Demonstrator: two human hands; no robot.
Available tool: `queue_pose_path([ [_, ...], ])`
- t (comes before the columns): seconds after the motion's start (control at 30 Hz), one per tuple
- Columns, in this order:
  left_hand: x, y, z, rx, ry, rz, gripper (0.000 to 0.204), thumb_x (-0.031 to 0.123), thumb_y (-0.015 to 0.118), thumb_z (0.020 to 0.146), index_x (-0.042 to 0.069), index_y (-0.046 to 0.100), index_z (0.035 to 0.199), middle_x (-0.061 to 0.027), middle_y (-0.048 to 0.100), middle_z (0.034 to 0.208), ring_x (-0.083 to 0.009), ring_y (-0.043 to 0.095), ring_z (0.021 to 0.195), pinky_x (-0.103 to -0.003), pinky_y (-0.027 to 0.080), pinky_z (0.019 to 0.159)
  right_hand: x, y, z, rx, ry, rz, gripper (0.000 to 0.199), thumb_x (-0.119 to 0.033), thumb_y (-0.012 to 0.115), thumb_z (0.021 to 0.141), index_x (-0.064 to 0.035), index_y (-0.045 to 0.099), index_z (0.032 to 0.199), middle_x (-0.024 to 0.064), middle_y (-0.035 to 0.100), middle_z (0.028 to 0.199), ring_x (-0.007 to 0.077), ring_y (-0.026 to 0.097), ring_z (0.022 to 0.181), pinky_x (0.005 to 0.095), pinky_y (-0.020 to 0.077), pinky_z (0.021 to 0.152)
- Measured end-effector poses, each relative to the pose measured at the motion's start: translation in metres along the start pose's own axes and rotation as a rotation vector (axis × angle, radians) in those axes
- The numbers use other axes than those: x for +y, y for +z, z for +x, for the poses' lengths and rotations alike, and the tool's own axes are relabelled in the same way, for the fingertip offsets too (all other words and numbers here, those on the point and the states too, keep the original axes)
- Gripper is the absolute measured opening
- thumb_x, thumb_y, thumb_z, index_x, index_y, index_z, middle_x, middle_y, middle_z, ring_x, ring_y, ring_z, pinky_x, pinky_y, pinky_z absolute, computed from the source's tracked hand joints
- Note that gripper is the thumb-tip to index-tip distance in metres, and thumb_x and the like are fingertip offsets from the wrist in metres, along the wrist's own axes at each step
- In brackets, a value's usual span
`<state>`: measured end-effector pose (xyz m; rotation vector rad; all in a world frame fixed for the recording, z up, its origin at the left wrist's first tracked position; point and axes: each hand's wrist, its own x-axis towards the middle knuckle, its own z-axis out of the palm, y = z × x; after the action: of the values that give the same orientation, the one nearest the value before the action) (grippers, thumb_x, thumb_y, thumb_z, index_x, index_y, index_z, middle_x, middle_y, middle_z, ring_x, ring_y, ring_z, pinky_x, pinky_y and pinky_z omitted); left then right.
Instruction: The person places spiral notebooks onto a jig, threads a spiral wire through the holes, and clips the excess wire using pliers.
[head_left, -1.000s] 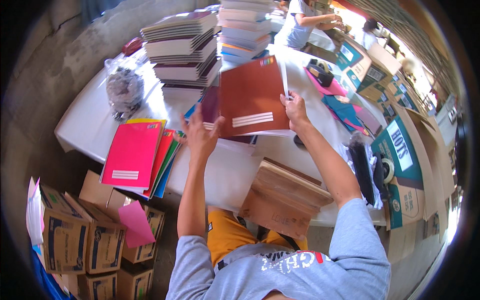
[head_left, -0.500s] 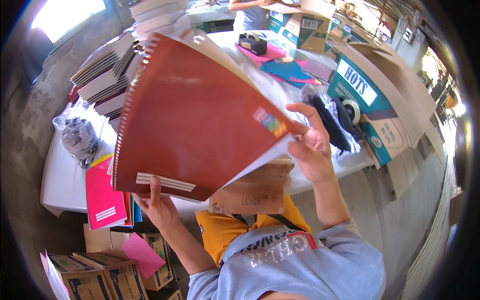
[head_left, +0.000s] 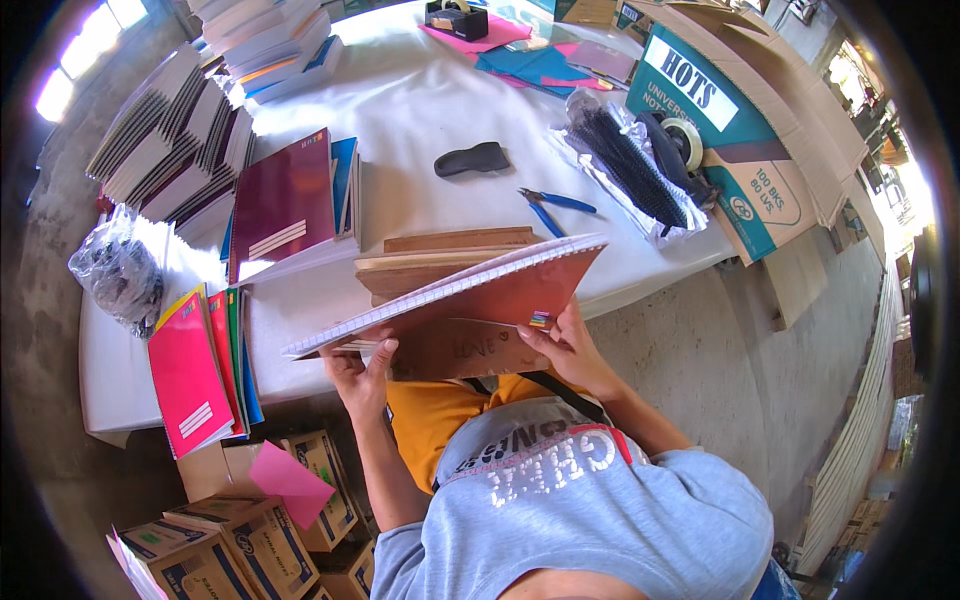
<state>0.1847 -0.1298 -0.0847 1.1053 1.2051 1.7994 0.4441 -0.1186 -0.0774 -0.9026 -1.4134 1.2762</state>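
Note:
A brown-red spiral notebook is held low in front of me, its coil edge turned up and away. At its left end my left hand grips it, thumb on the cover. My right hand holds its right side near the small colourful label. Just behind and below the notebook stands a wooden stand, partly hidden. Farther on the table lie blue-handled pliers with open jaws and a flat black curved piece.
Left of the stand sits a stack of notebooks with a maroon cover. Pink notebooks overhang the table's front-left edge. Tall notebook stacks fill the far left. Black plastic coils lie by an open carton. Smaller cartons stand below left.
The notebook has come down toward me and tipped nearly flat, its coil edge now facing away. My right hand has lowered with it. The stand, pliers and black piece now show.

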Motion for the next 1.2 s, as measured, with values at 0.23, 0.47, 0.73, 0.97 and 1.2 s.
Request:
queue_pose_path([
  [0.23, -0.005, 0.005, 0.021, -0.094, -0.052, 0.076, 0.049, -0.004, 0.077, 0.067, 0.002, 0.046, 0.105, -0.0061, 0.060, 0.089, -0.0139, 0.059, 0.081, -0.026, 0.048, 0.075, 0.033, -0.029, 0.042, -0.106, -0.010, 0.089, 0.058, -0.006, 0.055, 0.089, -0.0007, 0.022, 0.136, 0.0117, 0.039, 0.129, 0.0183, 0.043, 0.118, 0.0310, 0.0373, 0.095],
  [0.47, -0.023, -0.009, 0.019, -0.177, -0.087, 0.330, 0.051, -0.005, 0.076, 0.067, -0.001, 0.046, 0.109, -0.0101, 0.065, 0.093, -0.0167, 0.062, 0.079, -0.029, 0.050, 0.071, 0.050, -0.038, 0.038, -0.092, -0.109, -0.223, 0.059, -0.009, 0.057, 0.089, -0.0015, 0.024, 0.137, 0.0137, 0.041, 0.128, 0.0213, 0.042, 0.118, 0.0342, 0.0334, 0.099],
  [0.73, 0.026, -0.018, 0.047, -0.247, 0.049, 0.491, 0.042, -0.004, 0.066, 0.078, 0.001, 0.039, 0.111, -0.0139, 0.063, 0.082, -0.0188, 0.062, 0.069, -0.028, 0.049, 0.058, -0.054, -0.020, 0.085, 0.066, 0.080, 0.026, 0.044, -0.009, 0.057, 0.088, -0.0076, 0.035, 0.125, 0.0036, 0.056, 0.095, 0.0062, 0.053, 0.066, 0.0188, 0.0398, 0.045],
  [0.97, 0.038, 0.009, 0.094, -0.121, 0.073, 0.368, 0.041, -0.005, 0.063, 0.081, 0.000, 0.036, 0.111, -0.0164, 0.064, 0.092, -0.0183, 0.064, 0.079, -0.028, 0.050, 0.065, -0.114, -0.014, 0.150, -0.098, -0.180, -0.164, 0.037, -0.012, 0.056, 0.090, -0.0053, 0.039, 0.123, 0.0035, 0.057, 0.102, 0.0053, 0.053, 0.073, 0.0181, 0.0392, 0.046],
  [1.2, 0.006, -0.001, 0.077, -0.139, 0.099, 0.103, 0.039, -0.010, 0.059, 0.082, 0.001, 0.037, 0.113, -0.0115, 0.063, 0.092, -0.0153, 0.061, 0.081, -0.027, 0.049, 0.070, -0.090, -0.031, 0.169, -0.224, -0.216, -0.284, 0.056, -0.017, 0.062, 0.088, -0.0019, 0.033, 0.133, 0.0068, 0.058, 0.111, 0.0099, 0.056, 0.092, 0.0238, 0.0484, 0.071],
])
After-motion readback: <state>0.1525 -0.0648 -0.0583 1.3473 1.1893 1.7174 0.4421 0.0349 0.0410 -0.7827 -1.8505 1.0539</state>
